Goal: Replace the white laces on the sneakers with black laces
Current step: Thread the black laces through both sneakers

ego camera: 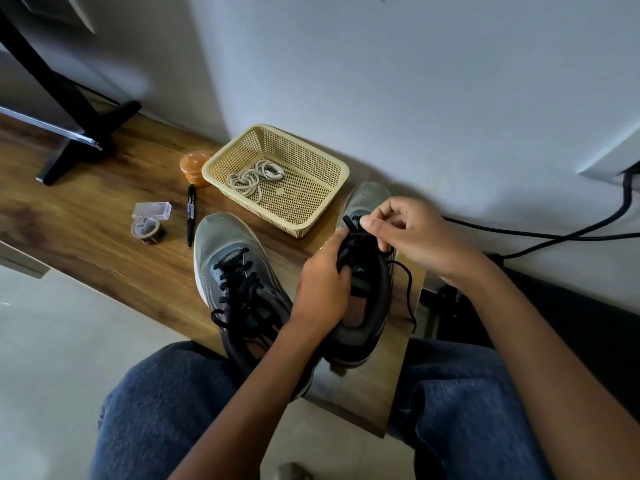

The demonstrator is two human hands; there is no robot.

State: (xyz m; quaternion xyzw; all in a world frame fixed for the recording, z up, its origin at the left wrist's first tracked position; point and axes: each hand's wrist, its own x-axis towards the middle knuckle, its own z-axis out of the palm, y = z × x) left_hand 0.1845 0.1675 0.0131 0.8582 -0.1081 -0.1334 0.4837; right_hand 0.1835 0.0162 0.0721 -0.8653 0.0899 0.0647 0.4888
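Head view: a wooden bench [104, 216] runs along a pale wall, with a person's denim-clad knees at its near edge. Two grey sneakers sit on it; the left sneaker [228, 268] is laced in black and lies untouched, while the right sneaker [367, 306] is held between both hands. The left hand [322, 292] grips its collar and tongue, fingers curled over the edge. The right hand [412, 233] pinches a black lace [408, 289] between thumb and fingertips above the eyelets, its loose end trailing off the sneaker's right side. Behind the sneakers stands a cream basket [332, 168] holding the coiled white laces [254, 176]. Left of the basket are an orange jar [195, 168], a black marker [191, 216], a clear box [152, 210] and a tape roll [147, 230].
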